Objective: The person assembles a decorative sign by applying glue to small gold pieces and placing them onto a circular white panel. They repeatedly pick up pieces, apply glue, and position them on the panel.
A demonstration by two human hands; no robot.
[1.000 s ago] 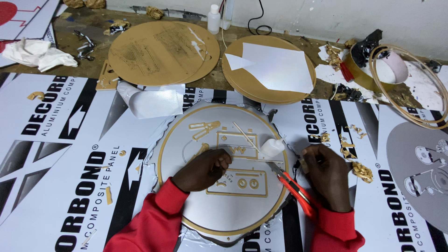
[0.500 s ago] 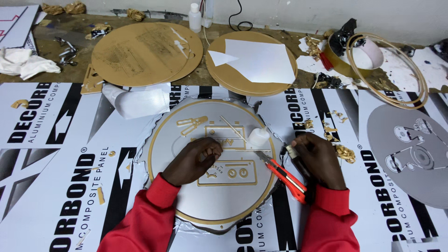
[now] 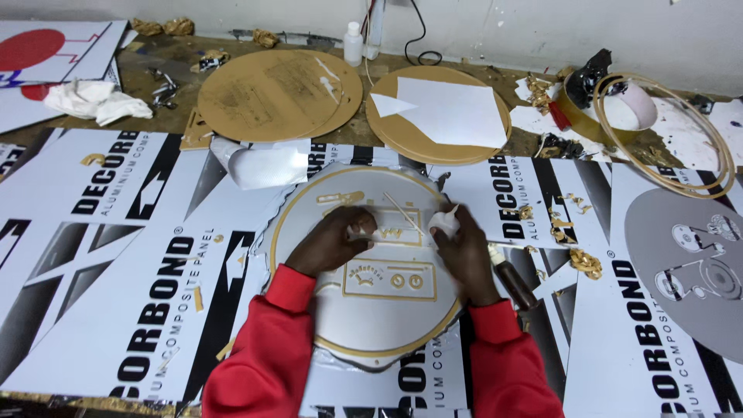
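Observation:
A round silver disc point(image 3: 364, 325) with a gold rim lies on the printed panel sheets in front of me. It carries a raised gold design, with a radio-like rectangle point(image 3: 391, 280) at its middle. My left hand point(image 3: 329, 244) rests curled on the disc, its fingertips pinching a small strip of white film point(image 3: 378, 232). My right hand point(image 3: 467, 251) is at the disc's upper right and grips a crumpled wad of white film point(image 3: 443, 220). A dark-handled cutter point(image 3: 512, 277) lies just right of that hand. Both sleeves are red.
Two tan round boards point(image 3: 271, 93) point(image 3: 402, 139) lie at the back, one under a white paper sheet point(image 3: 453, 112). A white bottle point(image 3: 354, 42), a gold hoop point(image 3: 724, 166), a grey disc point(image 3: 658, 232), gold scraps point(image 3: 586, 263), curled film point(image 3: 263, 164) and white rags point(image 3: 97, 101) surround the work.
My right hand has moved up and left to the disc's top edge and now holds the white wad; the red cutter has left its fingers. My left hand has shifted slightly upward.

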